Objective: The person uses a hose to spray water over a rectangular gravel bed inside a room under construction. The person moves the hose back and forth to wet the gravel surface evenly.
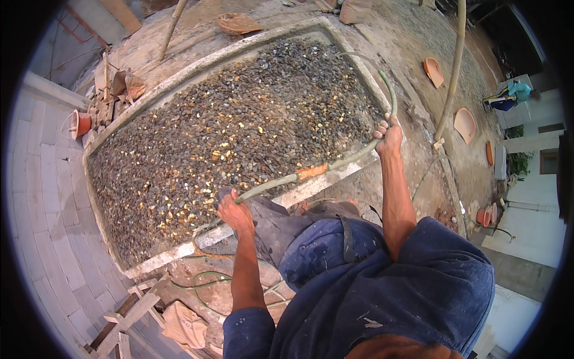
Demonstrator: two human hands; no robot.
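A green hose (272, 183) runs across in front of me, with an orange wrap (313, 172) around its middle stretch. My left hand (235, 212) is closed on it near the low wall's front edge. Farther right, my right hand (390, 135) grips the same hose, whose free end bends up and away over the far right side. Water seems to leave that end in a thin arc. Beneath lies a large bed of wet gravel (239, 131), dark stones mixed with yellowish ones, inside a low pale rectangular wall (197, 66).
An orange bucket (79, 124) stands left by a grey block wall (48, 179). Orange basins (433, 72) lie on the right, near a leaning wooden pole (452, 78). Another person (508, 96) is at far right. Loose hose coils (209, 284) and a wooden frame (128, 317) lie lower left.
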